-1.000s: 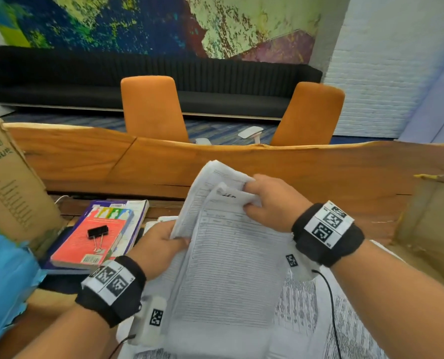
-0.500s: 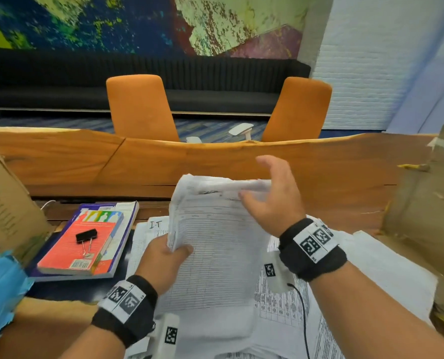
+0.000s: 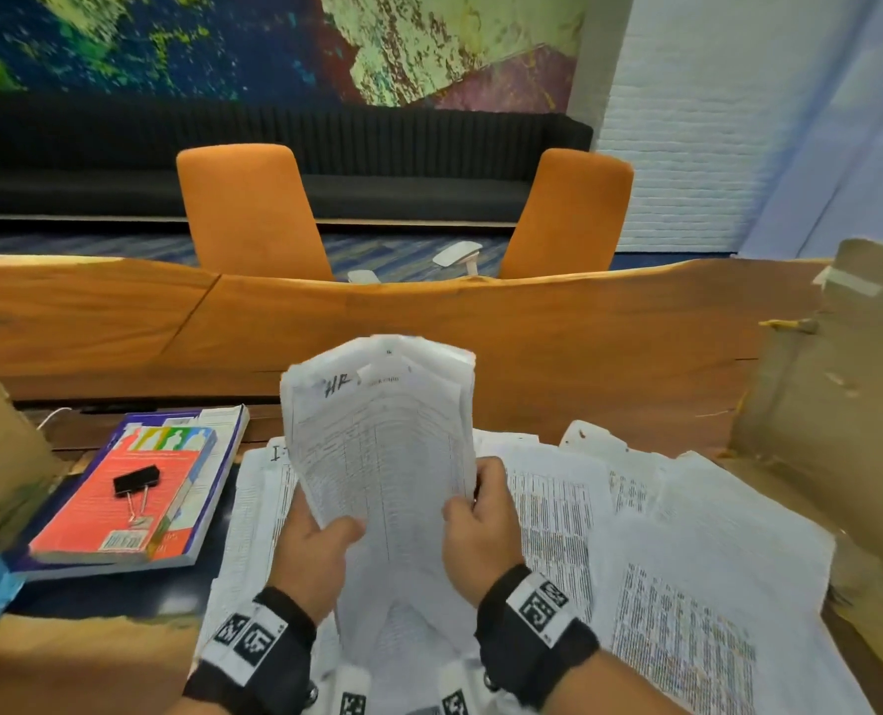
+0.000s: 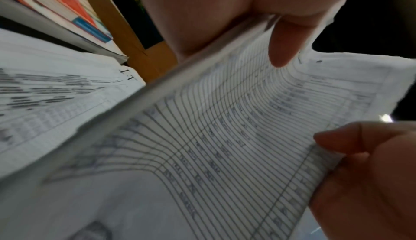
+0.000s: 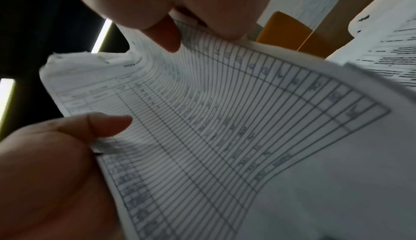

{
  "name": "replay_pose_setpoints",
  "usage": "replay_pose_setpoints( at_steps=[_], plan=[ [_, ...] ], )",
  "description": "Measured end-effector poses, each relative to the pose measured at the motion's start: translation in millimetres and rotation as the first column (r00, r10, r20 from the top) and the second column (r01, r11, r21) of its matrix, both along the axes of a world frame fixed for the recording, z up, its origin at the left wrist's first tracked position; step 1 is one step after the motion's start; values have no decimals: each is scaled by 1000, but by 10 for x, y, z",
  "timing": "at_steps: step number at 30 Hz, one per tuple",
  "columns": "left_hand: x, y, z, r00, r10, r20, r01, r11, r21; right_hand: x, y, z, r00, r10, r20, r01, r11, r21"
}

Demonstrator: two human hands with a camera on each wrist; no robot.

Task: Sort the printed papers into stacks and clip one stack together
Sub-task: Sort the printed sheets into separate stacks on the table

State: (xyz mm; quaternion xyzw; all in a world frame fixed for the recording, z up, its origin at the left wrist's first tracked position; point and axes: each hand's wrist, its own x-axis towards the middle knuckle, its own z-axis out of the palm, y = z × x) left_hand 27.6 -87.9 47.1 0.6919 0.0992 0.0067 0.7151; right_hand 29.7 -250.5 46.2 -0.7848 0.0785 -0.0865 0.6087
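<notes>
I hold a stack of printed table sheets [image 3: 382,446] upright over the table, marked "HR" at the top and bowed between both hands. My left hand [image 3: 320,544] grips its lower left edge, thumb on the front sheet [image 4: 225,137]. My right hand [image 3: 475,518] pinches the lower right edge, thumb on the front [image 5: 166,35]. A black binder clip [image 3: 136,479] lies on a red book [image 3: 119,513] to the left. More printed papers [image 3: 558,508] lie spread on the table under and to the right of my hands.
The red book lies on a larger purple book [image 3: 222,456]. Cardboard boxes stand at the left [image 3: 1,456] and right [image 3: 831,405]. A sheet marked "IT" [image 3: 269,487] lies left of the stack. Two orange chairs [image 3: 248,209] stand beyond the wooden table [image 3: 583,343].
My right hand has come down from the stack's top edge to its lower right side. The stack has swung upright and is squeezed into a bow between both hands.
</notes>
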Motion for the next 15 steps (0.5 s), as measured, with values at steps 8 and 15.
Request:
replay_pose_setpoints(
  at_steps=[8, 15],
  plan=[
    [-38, 178, -183, 999, -44, -25, 41, 993, -109, 64, -236, -300, 985, 93, -142, -66, 982, 179],
    [188, 207, -198, 991, 112, -67, -102, 986, 133, 224, -614, -320, 885, 351, -307, -392, 916, -81]
  ],
)
